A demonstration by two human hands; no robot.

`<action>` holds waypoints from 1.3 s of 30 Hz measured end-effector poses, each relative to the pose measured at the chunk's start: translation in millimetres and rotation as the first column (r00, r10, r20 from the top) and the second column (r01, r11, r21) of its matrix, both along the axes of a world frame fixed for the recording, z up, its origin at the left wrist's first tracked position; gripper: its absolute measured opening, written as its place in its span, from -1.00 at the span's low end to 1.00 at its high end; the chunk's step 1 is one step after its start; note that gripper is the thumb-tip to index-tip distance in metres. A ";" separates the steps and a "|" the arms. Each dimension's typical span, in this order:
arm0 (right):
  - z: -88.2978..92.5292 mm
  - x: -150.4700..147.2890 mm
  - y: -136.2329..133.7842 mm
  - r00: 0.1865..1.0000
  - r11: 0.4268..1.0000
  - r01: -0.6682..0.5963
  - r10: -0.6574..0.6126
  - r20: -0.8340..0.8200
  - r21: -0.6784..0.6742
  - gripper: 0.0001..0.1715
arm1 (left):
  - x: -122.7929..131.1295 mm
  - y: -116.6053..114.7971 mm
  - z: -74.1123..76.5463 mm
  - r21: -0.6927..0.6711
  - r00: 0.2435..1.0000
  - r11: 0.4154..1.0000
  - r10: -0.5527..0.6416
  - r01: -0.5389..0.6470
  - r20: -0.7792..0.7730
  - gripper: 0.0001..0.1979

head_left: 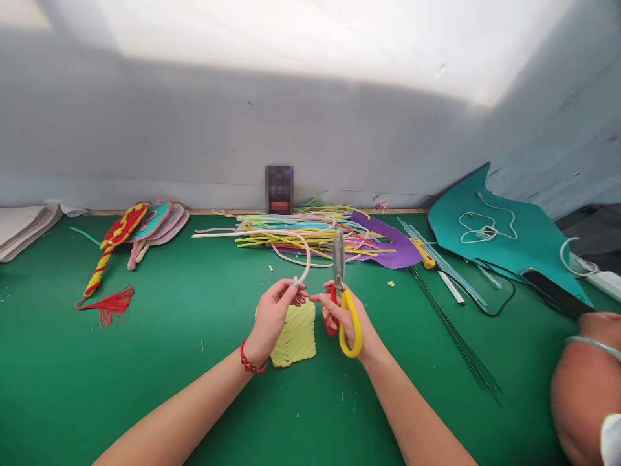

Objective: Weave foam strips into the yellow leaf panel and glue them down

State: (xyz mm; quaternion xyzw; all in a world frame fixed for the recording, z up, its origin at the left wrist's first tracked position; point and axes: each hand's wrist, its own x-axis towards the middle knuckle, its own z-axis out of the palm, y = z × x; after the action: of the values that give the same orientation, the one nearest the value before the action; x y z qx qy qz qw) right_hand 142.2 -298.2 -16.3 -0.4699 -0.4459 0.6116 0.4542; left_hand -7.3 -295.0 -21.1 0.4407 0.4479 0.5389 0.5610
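Between the fingertips of my left hand [275, 315] is one end of a pale pink pipe cleaner [309, 254], which arcs up and back to the left. My right hand [356, 318] is closed around scissors [350, 323] with one red and one yellow handle loop, their blades pointing away from me. Its fingertips come close to those of my left hand; whether they touch the strip I cannot tell. Below both hands a flat yellow-green woven piece [297, 333] lies on the green table [194, 401], its upper left part hidden by my left hand.
Behind my hands lies a heap of coloured pipe cleaners [272, 241], partly on a purple sheet [383, 249]. A phone [279, 189] leans on the wall. Decorated fans [123, 226] are at left. Thin wires [456, 330], a glue gun [424, 254] and another person's arm [585, 382] are at right.
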 end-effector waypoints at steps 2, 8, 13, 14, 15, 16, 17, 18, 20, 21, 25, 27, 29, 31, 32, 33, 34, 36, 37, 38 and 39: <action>-3.6 -0.8 1.4 0.992 0.997 0.072 -0.070 -0.108 0.013 -0.42 | 7.2 -5.7 -1.2 -0.023 0.996 0.996 -0.087 0.087 0.012 -0.74; -8.8 1.7 4.9 0.971 0.990 0.137 -0.131 -0.197 0.014 -0.46 | 18.1 -14.2 -8.5 -0.084 0.975 0.971 -0.219 0.222 0.049 -0.70; -7.0 4.7 4.9 0.992 0.993 0.103 -0.098 -0.075 0.064 -0.40 | 18.7 -14.3 -14.3 -0.106 0.976 0.970 -0.218 0.218 0.012 -0.67; -6.2 4.7 4.7 0.994 0.993 0.099 -0.095 -0.060 0.070 -0.40 | 18.8 -14.5 -14.7 -0.100 0.977 0.972 -0.214 0.212 -0.001 -0.67; -5.5 4.6 4.4 0.994 0.992 0.098 -0.095 -0.046 0.077 -0.40 | 18.9 -14.7 -14.7 -0.091 0.977 0.973 -0.212 0.210 -0.015 -0.67; -5.0 4.3 4.3 0.995 0.992 0.099 -0.096 -0.036 0.085 -0.40 | 19.1 -14.9 -14.2 -0.082 0.977 0.975 -0.211 0.208 -0.027 -0.67; -4.8 3.9 4.1 0.995 0.991 0.100 -0.097 -0.029 0.093 -0.41 | 19.2 -15.2 -13.4 -0.074 0.977 0.975 -0.212 0.209 -0.038 -0.68; -4.9 3.5 4.0 0.994 0.989 0.104 -0.102 -0.028 0.102 -0.41 | 19.3 -15.5 -12.2 -0.067 0.976 0.976 -0.212 0.209 -0.045 -0.68; -5.8 2.6 4.0 0.993 0.985 0.120 -0.118 -0.027 0.121 -0.42 | 19.4 -16.2 -9.7 -0.055 0.976 0.976 -0.213 0.210 -0.055 -0.69; -6.5 2.1 4.0 0.992 0.983 0.129 -0.127 -0.023 0.131 -0.42 | 19.4 -16.6 -8.5 -0.048 0.975 0.977 -0.212 0.210 -0.060 -0.70; -8.5 -0.6 3.8 0.988 0.976 0.152 -0.156 0.010 0.156 -0.42 | 19.0 -18.3 -5.9 -0.028 0.973 0.977 -0.213 0.211 -0.087 -0.72; -8.6 -2.0 3.3 0.988 0.977 0.152 -0.155 0.012 0.151 -0.41 | 18.9 -18.8 -5.7 -0.024 0.972 0.977 -0.215 0.213 -0.099 -0.73; -8.5 -3.1 2.8 0.990 0.980 0.139 -0.143 0.012 0.145 -0.40 | 19.1 -19.0 -6.1 -0.026 0.970 0.976 -0.219 0.217 -0.104 -0.72; -8.5 -3.7 2.7 0.990 0.979 0.135 -0.139 0.014 0.150 -0.41 | 19.6 -18.9 -6.9 -0.030 0.971 0.975 -0.220 0.218 -0.091 -0.71; -8.5 -3.9 2.8 0.989 0.977 0.142 -0.146 0.015 0.158 -0.43 | 20.0 -18.8 -7.5 -0.034 0.974 0.976 -0.215 0.213 -0.073 -0.70; -8.4 -4.1 3.1 0.987 0.973 0.153 -0.159 0.020 0.170 -0.45 | 20.5 -18.7 -8.1 -0.041 0.977 0.977 -0.209 0.207 -0.044 -0.69; -8.3 -4.4 3.4 0.984 0.968 0.169 -0.177 0.028 0.185 -0.48 | 21.1 -18.7 -8.7 -0.053 0.979 0.978 -0.202 0.201 -0.005 -0.67; -7.7 -5.2 3.8 0.974 0.953 0.205 -0.221 0.049 0.222 -0.52 | 22.1 -18.8 -10.0 -0.098 0.979 0.976 -0.189 0.197 0.081 -0.64; -7.3 -6.0 3.8 0.968 0.945 0.226 -0.246 0.058 0.237 -0.52 | 22.4 -18.9 -10.5 -0.125 0.975 0.971 -0.187 0.202 0.124 -0.63; -7.0 -6.9 3.6 0.961 0.937 0.247 -0.270 0.065 0.248 -0.52 | 22.6 -19.1 -11.1 -0.155 0.967 0.965 -0.186 0.213 0.172 -0.62; -7.0 -8.2 3.1 0.955 0.931 0.265 -0.290 0.067 0.252 -0.50 | 22.6 -19.3 -11.6 -0.187 0.955 0.955 -0.185 0.230 0.232 -0.63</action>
State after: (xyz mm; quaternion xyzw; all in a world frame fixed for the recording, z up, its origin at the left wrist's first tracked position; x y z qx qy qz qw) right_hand 134.0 -295.1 -23.2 -0.5006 -0.4684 0.4577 0.5661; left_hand 15.3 -314.3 -32.7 0.3635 0.3914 0.4696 0.7029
